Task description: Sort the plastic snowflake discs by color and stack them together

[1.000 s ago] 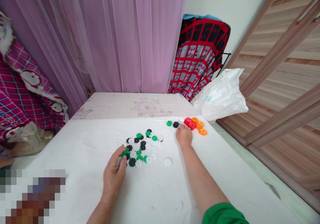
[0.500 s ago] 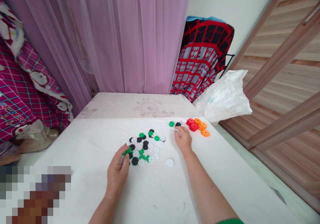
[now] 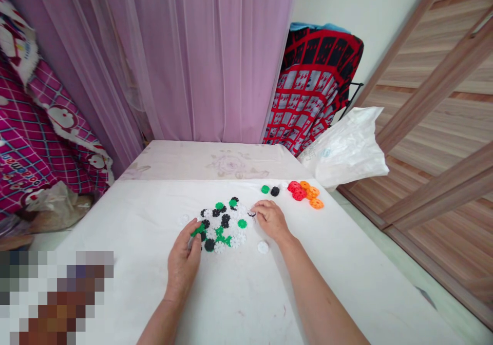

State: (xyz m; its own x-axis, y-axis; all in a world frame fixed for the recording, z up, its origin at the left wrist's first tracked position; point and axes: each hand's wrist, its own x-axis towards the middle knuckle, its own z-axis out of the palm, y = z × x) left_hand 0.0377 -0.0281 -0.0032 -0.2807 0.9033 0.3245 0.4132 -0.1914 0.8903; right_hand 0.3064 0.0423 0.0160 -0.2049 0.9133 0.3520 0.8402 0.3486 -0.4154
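Observation:
Several notched discs, black, green and white, lie in a loose pile (image 3: 225, 221) on the white cloth. My left hand (image 3: 186, 257) is at the pile's left edge, thumb and fingers apart around a green disc (image 3: 198, 229). At the right edge my right hand (image 3: 272, 221) has its fingertips pinched at a small black-and-white piece (image 3: 251, 213). A single white disc (image 3: 263, 247) lies below that hand. Farther back are a green disc (image 3: 265, 189), a black disc (image 3: 275, 191), and groups of red discs (image 3: 298, 191) and orange discs (image 3: 316, 204).
The table (image 3: 246, 304) has a floral cover at its far end. A white plastic bag (image 3: 346, 147) stands beyond the right edge, near a red and black patterned cloth (image 3: 304, 88). Purple curtains (image 3: 215, 57) hang behind, with wooden doors (image 3: 442, 129) at right.
My right hand has moved left and toward me, from the black disc at the back to the pile's right edge. A green disc there has shifted slightly nearer. My left hand has hardly moved.

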